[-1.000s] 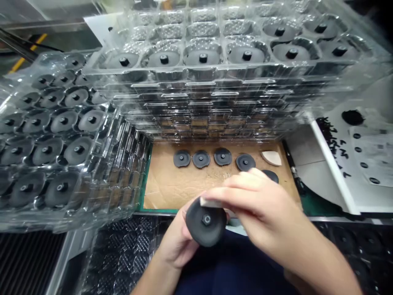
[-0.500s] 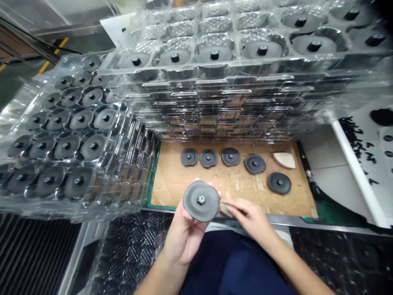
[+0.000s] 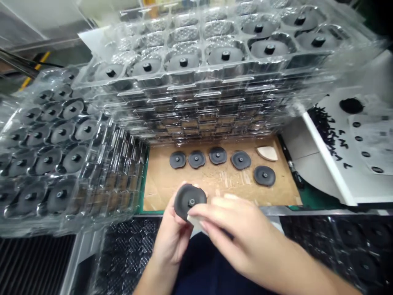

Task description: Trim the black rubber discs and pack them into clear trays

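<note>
My left hand [image 3: 173,241] grips a round black rubber disc [image 3: 188,198] with a small metal nut at its centre, face towards me. My right hand [image 3: 236,237] is closed on a small pale block [image 3: 196,221] and presses it against the disc's lower edge. Both hands hover over the front edge of a brown board [image 3: 159,186]. Several more black discs [image 3: 217,156] lie in a row on the board, one more [image 3: 264,175] to their right, and a pale wedge-shaped piece [image 3: 267,153] lies beside them.
A tall stack of clear blister trays [image 3: 199,102] holding black discs stands behind the board. Another stack of filled trays [image 3: 52,143] lies at the left. A white tray [image 3: 353,155] with small black bits sits at the right. Empty clear trays [image 3: 129,254] lie below.
My right hand has come back up over the disc with the pale block, from beside it half a second ago. The disc sits a little lower and further left.
</note>
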The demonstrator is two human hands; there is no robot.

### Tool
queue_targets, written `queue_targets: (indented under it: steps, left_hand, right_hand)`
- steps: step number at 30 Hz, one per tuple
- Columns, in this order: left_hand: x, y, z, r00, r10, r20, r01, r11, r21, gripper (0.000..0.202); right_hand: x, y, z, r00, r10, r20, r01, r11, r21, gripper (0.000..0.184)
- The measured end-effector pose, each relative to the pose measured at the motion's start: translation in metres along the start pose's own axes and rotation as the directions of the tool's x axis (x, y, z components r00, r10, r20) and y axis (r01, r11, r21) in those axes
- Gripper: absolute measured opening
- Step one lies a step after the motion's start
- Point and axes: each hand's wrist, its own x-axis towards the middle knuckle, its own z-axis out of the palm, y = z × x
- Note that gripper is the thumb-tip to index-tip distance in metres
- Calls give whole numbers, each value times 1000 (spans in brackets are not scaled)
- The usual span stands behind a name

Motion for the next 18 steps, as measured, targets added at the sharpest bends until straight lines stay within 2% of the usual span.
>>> queue_targets:
  steps: [1, 3, 5, 8, 11, 14, 18]
  left_hand:
    - [0, 0, 1, 1000, 6, 1, -6, 1000, 0, 51]
    - [0, -1, 5, 998, -20, 57, 20, 1000, -3, 51]
    - [-1, 0, 10, 992, -54, 111, 56, 998, -15, 52]
    - [-1, 3, 13, 990, -74, 121, 76, 997, -14, 49]
    - [-2, 3, 17, 982, -105, 157, 108, 994, -12, 46]
    - [-4, 2, 23, 978, -107, 177, 113, 993, -21, 44]
    - [-6, 4, 29, 978, -103, 184, 110, 994, -28, 55]
  right_hand:
    - [0, 2, 1, 1000, 11, -25, -12, 999, -30, 22]
    - [1, 5, 2, 985, -33, -167, 14, 994, -110, 25]
    - [-1, 7, 0, 971, -72, -227, 51, 994, -94, 27]
    - [-11, 7, -12, 996, -38, -79, 43, 998, 56, 23]
    - [-24, 4, -30, 999, 45, 11, -45, 998, 45, 23]
    - [-35, -1, -43, 997, 71, -27, -73, 993, -90, 23]
    - [-36, -4, -48, 993, 79, -82, -98, 961, -259, 25]
